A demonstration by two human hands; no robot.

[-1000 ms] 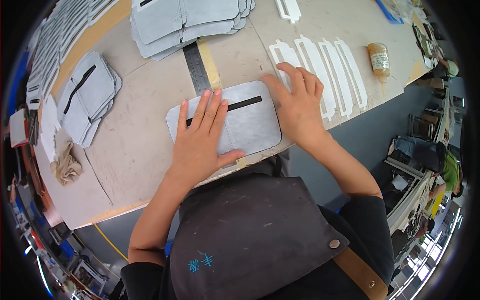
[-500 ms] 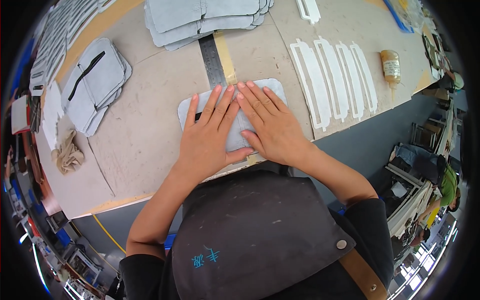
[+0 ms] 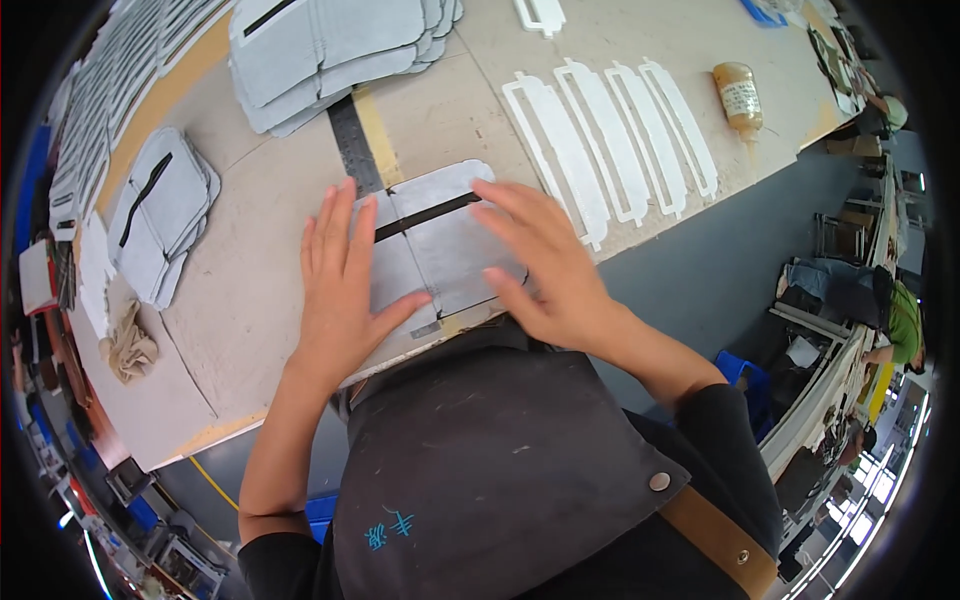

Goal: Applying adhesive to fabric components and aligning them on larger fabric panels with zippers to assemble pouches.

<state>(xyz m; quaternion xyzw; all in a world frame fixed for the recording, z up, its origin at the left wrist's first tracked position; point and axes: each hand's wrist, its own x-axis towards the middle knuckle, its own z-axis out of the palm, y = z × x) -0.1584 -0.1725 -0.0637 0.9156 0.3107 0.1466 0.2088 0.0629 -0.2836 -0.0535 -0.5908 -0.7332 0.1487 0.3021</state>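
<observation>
A light grey panel (image 3: 455, 255) with rounded corners lies flat at the table's front edge, a black slot running across it and a seam line crossing it. My left hand (image 3: 340, 285) is open at the panel's left side, thumb stretched over its lower part. On the other side, my right hand (image 3: 550, 260) is open, its fingers apart and reaching over the right edge. Neither hand grips anything; whether the fingertips touch the panel I cannot tell. Beyond the panel a dark steel ruler (image 3: 355, 145) lies beside a yellowish strip (image 3: 376, 140).
Large stacked grey panels (image 3: 340, 50) lie at the back, and a smaller pile (image 3: 165, 215) at the left by a crumpled cloth (image 3: 130, 345). Several white frame-shaped pieces (image 3: 605, 150) lie to the right, near a glue bottle (image 3: 738, 100). A person in green (image 3: 905, 325) is far right.
My hands have moved apart from lying flat, side by side, on the panel, baring its black slot. The whole view has shifted, with the things at the back now further left.
</observation>
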